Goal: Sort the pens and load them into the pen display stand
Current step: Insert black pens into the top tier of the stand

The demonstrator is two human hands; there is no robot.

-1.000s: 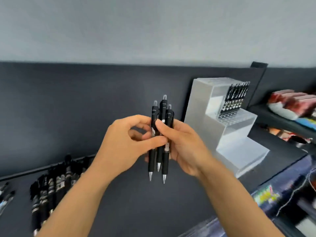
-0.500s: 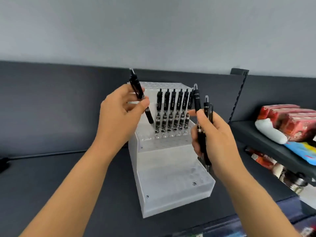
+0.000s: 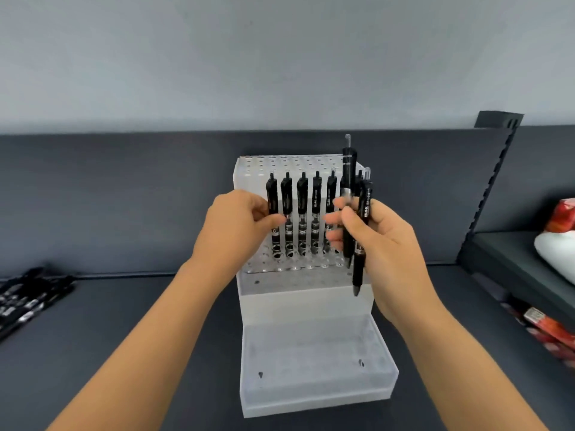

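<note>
**Left hand at the row's first pen, right hand holding two**

Clear acrylic pen display stand [image 3: 311, 353] sits on the dark counter [image 3: 124, 306], stepped in tiers. On the middle tier, a row of black pens [image 3: 316, 197] stands upright in the holes.

Left hand [image 3: 236, 225]: thumb and fingers pinch the leftmost pen [image 3: 272, 197] of that row at mid-barrel. This pen is upright, lower end at a hole.

Right hand [image 3: 389, 247]: fingers curled round two black pens [image 3: 362, 219], tips down, just in front of the row's right end. One sits higher than the other.

Loose pens [image 3: 25, 300] lie on the counter, far left. Red packages [image 3: 563, 213] sit at the right edge.
</note>
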